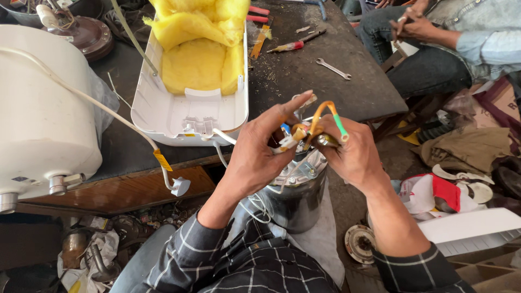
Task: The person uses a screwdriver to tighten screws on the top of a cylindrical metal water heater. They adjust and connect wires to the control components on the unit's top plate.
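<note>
Left hand point(255, 157) and right hand point(350, 154) pinch an orange-green wire bundle point(320, 122) above a steel tank point(296, 198); beyond them, a white casing point(173, 111) holds fluffy yellow insulation point(198, 59) on the dark tabletop point(304, 81).

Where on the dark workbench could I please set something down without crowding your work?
The dark workbench is bare between the white plastic casing and the silver spanner, and below the spanner. The far edge, by the red-handled screwdriver, is crowded.
</note>
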